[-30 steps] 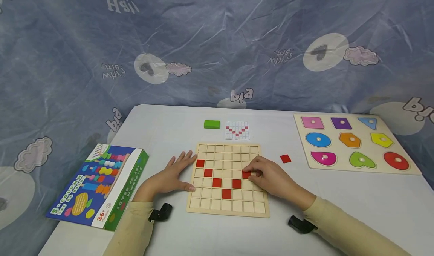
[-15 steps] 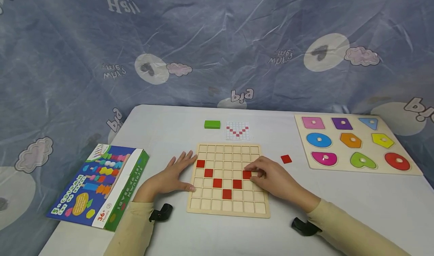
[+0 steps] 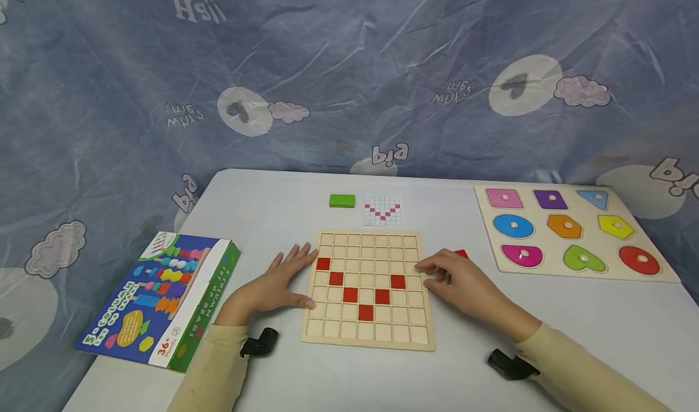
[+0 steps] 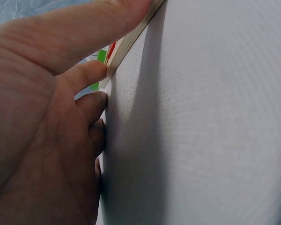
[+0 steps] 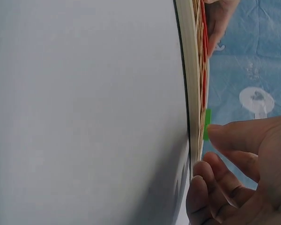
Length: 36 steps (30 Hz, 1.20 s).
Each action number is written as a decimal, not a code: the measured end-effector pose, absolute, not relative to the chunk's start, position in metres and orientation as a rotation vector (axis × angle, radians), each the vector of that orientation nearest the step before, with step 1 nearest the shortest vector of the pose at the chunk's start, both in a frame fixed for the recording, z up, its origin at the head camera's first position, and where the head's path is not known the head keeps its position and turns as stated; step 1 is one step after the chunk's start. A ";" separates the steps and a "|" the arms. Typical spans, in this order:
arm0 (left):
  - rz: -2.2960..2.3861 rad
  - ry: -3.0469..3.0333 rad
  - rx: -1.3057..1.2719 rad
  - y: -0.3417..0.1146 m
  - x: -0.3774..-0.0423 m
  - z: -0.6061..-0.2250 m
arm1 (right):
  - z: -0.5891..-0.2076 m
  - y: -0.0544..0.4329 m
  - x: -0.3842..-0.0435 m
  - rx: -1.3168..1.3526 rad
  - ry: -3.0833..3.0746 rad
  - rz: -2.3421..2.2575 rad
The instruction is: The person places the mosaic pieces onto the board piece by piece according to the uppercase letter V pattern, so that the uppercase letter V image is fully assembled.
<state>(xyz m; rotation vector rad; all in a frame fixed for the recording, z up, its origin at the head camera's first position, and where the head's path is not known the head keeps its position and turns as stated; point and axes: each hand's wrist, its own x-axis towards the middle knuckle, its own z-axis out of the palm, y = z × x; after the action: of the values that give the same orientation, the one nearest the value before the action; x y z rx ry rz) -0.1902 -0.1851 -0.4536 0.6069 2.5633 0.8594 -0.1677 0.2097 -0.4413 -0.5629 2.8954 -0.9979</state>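
A wooden grid board (image 3: pixel 349 327) lies mid-table with several red square tiles set in its cells, among them a red tile (image 3: pixel 398 281) towards the right side. My left hand (image 3: pixel 273 287) is spread flat, thumb and fingertips touching the board's left edge, as the left wrist view also shows. Over the board's right edge hovers my right hand (image 3: pixel 464 284), fingers loosely bent, with nothing between thumb and fingers in the right wrist view. Behind that hand a loose red tile (image 3: pixel 462 253) lies on the table, mostly hidden.
Behind the board lie a green block (image 3: pixel 341 201) and a small pattern card (image 3: pixel 383 210) with a red V of squares. A knobbed shape puzzle (image 3: pixel 551 266) lies at the right. On the left is a blue and green toy box (image 3: pixel 158 297).
My right hand has let go of the red tile at the board's right side and moved right, now partly covering the loose tile. The left hand has stayed put.
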 end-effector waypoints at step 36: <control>0.885 2.556 0.618 -0.187 -0.189 -0.455 | -0.442 0.269 -0.189 -0.392 3.021 -0.857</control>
<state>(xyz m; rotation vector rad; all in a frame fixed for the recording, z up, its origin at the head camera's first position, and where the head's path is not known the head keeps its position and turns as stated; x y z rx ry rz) -0.1894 -0.1867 -0.4549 0.6180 2.5561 0.8847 -0.1891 0.2694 -0.4424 -0.3922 3.0209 -0.8571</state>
